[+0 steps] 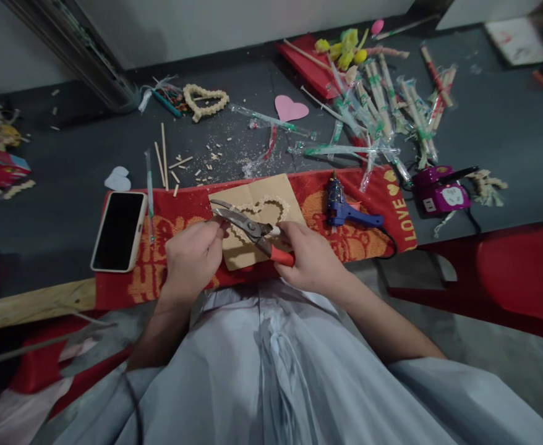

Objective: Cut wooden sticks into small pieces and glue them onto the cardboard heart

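Shears (253,230) with a red handle are gripped in our right hand (315,256), fingers curled around the grips, and their blades point away to the left, above an open brown card (243,258). Our left hand (195,250) is closed, thumb and forefinger drawn together beside the blades; we cannot tell what, if anything, it pinches there. Beneath the shears, on the card, lies a heart outline (271,199) built of small pale pieces, partly hidden from us by the tool and our fingers. The card rests on a red towel (318,247) with orange lettering, spread along the near edge of the dark surface (485,142). On the towel's left we see a phone (118,232) lying face up with a dark screen, and to the right of our right hand a blue glue gun (346,210) on its side. Past the towel, thin sticks (163,154) lie near scattered cut bits (211,157), with a second heart frame (212,112) farther back and a pink paper heart (290,108) to its right. Wrapped sticks (378,99) are heaped at the far right, behind a purple device (441,190).
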Demonstrator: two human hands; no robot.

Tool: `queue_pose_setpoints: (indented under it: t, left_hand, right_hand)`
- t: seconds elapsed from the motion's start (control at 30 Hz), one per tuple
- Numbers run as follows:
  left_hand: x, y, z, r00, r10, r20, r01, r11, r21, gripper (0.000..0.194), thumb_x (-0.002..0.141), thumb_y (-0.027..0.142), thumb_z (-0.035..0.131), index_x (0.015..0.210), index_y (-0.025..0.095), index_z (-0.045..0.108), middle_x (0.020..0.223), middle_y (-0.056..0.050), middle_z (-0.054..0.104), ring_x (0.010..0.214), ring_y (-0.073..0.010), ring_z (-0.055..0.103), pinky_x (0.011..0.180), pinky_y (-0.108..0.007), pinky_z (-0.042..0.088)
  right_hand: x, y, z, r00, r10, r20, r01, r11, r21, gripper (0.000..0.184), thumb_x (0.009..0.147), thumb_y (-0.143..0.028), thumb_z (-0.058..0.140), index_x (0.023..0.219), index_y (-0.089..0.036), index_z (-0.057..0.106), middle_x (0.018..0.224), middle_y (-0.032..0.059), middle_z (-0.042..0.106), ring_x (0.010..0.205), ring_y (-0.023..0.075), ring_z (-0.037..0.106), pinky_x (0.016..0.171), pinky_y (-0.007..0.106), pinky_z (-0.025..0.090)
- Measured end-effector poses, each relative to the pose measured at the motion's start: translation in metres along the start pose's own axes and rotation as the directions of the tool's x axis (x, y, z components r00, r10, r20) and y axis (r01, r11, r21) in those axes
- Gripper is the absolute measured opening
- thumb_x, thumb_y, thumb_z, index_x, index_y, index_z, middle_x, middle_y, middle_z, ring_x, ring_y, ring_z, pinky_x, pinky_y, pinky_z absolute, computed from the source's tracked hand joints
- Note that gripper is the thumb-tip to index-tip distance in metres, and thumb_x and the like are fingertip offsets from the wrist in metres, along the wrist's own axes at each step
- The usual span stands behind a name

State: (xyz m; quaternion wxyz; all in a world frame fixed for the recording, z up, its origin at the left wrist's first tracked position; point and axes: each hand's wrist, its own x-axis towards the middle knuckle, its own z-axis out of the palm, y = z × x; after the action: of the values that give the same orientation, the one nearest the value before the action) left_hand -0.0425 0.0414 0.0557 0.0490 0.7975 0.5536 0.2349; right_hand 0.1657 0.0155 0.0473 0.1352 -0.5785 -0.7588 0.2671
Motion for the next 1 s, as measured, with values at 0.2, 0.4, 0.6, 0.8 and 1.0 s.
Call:
queue_pose_setpoints:
  t: [0.2,0.4,0.6,0.8,1.0]
  left_hand:
    - [0.0,0.0,0.003,0.999,0.036,-0.014,-0.035,0.998,0.046,0.024,0.088,0.023,0.045,0.074,0.018,0.065,0.066,-0.002,0.066,0.066,-0.0132,0.061,0.06,-0.024,0.04]
    - [-0.001,-0.003,0.007,1.0,0.02,-0.016,-0.018,0.994,0.111,0.022,0.086,0.02,0.046,0.073,0.018,0.064,0.064,-0.002,0.065,0.066,-0.0134,0.061,0.061,-0.023,0.039]
    - [0.001,-0.008,-0.001,0.992,-0.037,0.121,0.043,0.998,-0.049,0.027,0.085,0.022,0.042,0.065,0.019,0.06,0.061,-0.001,0.061,0.062,-0.0128,0.058,0.06,-0.024,0.041]
    - [0.003,-0.008,-0.006,0.982,-0.07,0.178,0.093,0.988,-0.126,0.028,0.086,0.026,0.043,0.067,0.019,0.062,0.061,-0.001,0.06,0.061,-0.0123,0.057,0.06,-0.024,0.042]
    - [0.003,-0.005,-0.005,0.985,-0.072,0.159,0.087,0.992,-0.091,0.031,0.087,0.028,0.042,0.061,0.019,0.057,0.058,-0.001,0.058,0.058,-0.0129,0.055,0.056,-0.026,0.039]
  right_hand:
    - [-0.001,-0.002,-0.001,1.0,0.026,0.016,-0.025,0.997,-0.069,0.043,0.068,-0.026,0.048,0.108,-0.009,0.051,0.1,0.0183,0.063,0.088,0.0306,0.059,0.073,0.039,0.046]
    - [0.001,0.001,-0.002,0.998,-0.03,0.05,0.028,0.999,0.025,0.046,0.07,-0.025,0.048,0.113,-0.009,0.049,0.105,0.0181,0.062,0.099,0.0311,0.056,0.084,0.043,0.046]
    - [0.001,0.008,-0.008,0.989,-0.116,0.096,0.107,0.99,0.096,0.054,0.071,-0.027,0.048,0.12,-0.006,0.045,0.113,0.0204,0.057,0.106,0.0321,0.053,0.091,0.046,0.044]
    - [0.001,0.007,-0.009,0.993,-0.102,0.065,0.096,0.992,0.082,0.052,0.07,-0.028,0.049,0.118,-0.007,0.047,0.11,0.0187,0.058,0.102,0.0305,0.055,0.089,0.044,0.045]
    - [0.001,0.002,-0.003,0.999,-0.041,0.026,0.04,0.998,0.039,0.043,0.069,-0.027,0.048,0.109,-0.01,0.05,0.1,0.017,0.062,0.092,0.03,0.057,0.079,0.042,0.046]
